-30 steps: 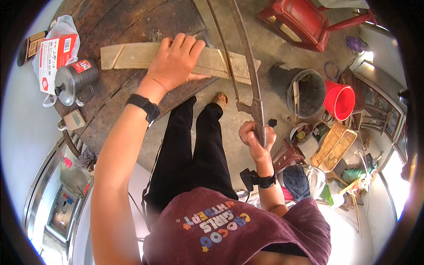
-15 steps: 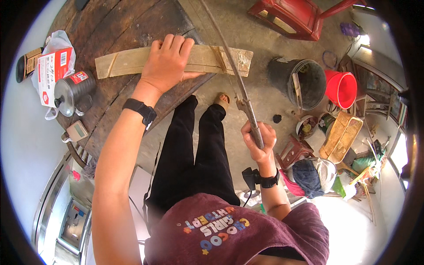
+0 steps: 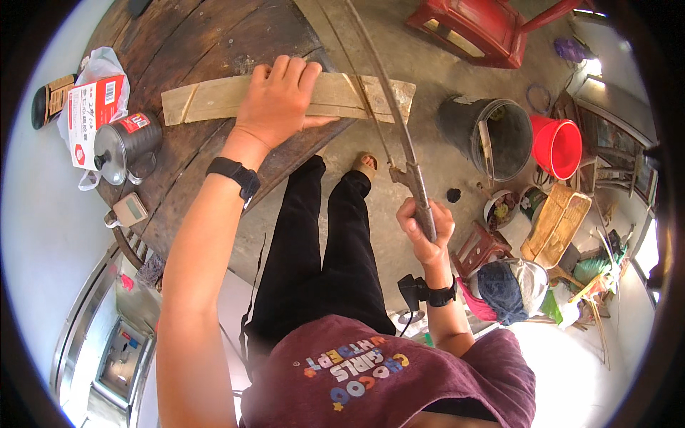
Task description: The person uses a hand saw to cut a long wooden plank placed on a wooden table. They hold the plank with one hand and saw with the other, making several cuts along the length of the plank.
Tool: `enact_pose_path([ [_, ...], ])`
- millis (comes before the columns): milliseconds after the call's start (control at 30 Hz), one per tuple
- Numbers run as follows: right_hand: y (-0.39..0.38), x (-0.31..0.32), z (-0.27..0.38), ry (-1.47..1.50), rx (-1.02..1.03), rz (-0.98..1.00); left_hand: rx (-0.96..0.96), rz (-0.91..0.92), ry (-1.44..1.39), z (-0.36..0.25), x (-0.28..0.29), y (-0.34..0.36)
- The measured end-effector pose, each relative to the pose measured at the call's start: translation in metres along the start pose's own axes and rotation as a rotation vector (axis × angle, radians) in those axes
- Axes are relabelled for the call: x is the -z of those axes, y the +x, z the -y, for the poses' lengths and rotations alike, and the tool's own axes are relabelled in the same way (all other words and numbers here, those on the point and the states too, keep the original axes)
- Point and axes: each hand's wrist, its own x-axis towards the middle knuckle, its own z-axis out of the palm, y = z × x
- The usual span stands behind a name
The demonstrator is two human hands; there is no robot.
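A pale wooden board, bowed in this view, lies across the corner of the dark plank table, its right end jutting past the edge. My left hand is closed over the board's middle, fingers on top and thumb along the near side. My right hand grips the handle end of a bow saw, which points away from me. Its thin blade crosses the board at a slanting notch near the right end; how deep it sits is hidden. Another slanting notch marks the board's left part.
On the table's left stand a lidded pot, a red-and-white box and a small pale device. To the right, on the floor, are a black bucket, a red bucket, a wicker basket and a red stool.
The whole view has shifted a little. My right hand has moved slightly with the saw, whose frame and blade now show more plainly apart. My left hand stays on the board.
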Motion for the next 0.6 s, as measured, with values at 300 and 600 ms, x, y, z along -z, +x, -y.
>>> enact_pose_path([
  [300,-0.001,0.007,-0.005,-0.001,-0.056,0.018,0.017,-0.016,-0.006,-0.004,-0.001,-0.004],
  [600,-0.01,-0.003,-0.002,-0.066,0.034,-0.03,-0.011,-0.042,0.025,-0.001,-0.004,-0.001],
])
